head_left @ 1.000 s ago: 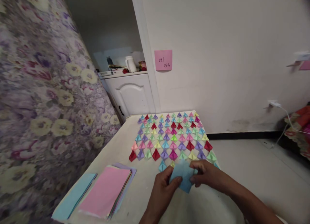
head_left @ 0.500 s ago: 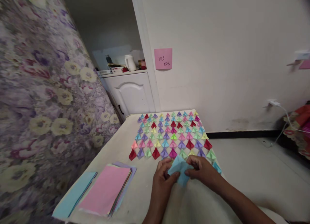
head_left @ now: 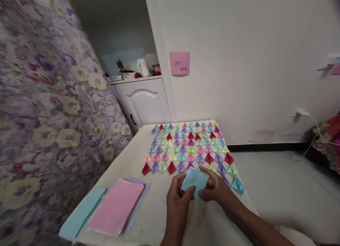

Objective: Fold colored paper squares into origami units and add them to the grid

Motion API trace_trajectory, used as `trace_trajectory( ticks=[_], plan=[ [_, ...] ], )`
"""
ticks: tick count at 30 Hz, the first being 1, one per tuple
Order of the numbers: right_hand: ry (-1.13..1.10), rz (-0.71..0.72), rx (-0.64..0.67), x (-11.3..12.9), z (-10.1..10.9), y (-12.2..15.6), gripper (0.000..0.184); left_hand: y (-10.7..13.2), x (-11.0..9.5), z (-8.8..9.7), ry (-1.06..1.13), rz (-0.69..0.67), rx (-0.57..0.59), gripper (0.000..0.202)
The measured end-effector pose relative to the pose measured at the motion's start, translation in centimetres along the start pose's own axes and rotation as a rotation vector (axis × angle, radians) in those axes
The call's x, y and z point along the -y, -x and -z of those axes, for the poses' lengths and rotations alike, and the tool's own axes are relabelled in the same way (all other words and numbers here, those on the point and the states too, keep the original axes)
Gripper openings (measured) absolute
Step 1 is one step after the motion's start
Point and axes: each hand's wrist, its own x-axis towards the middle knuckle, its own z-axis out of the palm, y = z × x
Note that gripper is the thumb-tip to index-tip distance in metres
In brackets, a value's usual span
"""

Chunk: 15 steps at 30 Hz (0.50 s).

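Observation:
A light blue paper square (head_left: pixel 194 181), partly folded, is held above the near part of the pale table (head_left: pixel 132 161). My left hand (head_left: pixel 177 197) pinches its lower left edge and my right hand (head_left: pixel 216 190) pinches its right side, fingers closed on it. Just beyond the hands lie rows of small folded paper triangles (head_left: pixel 187 146) in red, pink, purple, green, yellow and blue. A single blue folded piece (head_left: pixel 237 185) sits to the right of my right hand.
A stack of coloured paper sheets (head_left: pixel 117 208), pink on top, lies at the near left beside a blue sheet (head_left: pixel 82 212). A floral-covered mattress (head_left: pixel 47 115) rises on the left. A pink note (head_left: pixel 180 63) is stuck to the white wall. A white cabinet (head_left: pixel 142 100) stands behind.
Both hands have drawn the blue paper slightly left and nearer, and the paper looks more folded. The blue folded piece to the right is now uncovered.

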Motion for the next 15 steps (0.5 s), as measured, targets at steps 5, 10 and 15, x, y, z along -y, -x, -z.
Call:
trace_trajectory(
  ticks=[5,10,15],
  plan=[
    [-0.059,-0.011,0.092,-0.3,-0.8,0.5,0.077,0.3,0.6,0.1,-0.039,-0.061,-0.057,0.045],
    [-0.023,0.098,0.028,-0.2,-1.1,0.7,0.08,0.1,0.4,0.5,0.009,-0.014,-0.019,0.049],
    [0.206,0.141,-0.02,0.1,-0.9,0.8,0.073,-0.3,-0.4,0.6,0.057,0.081,0.112,0.033]
  ],
)
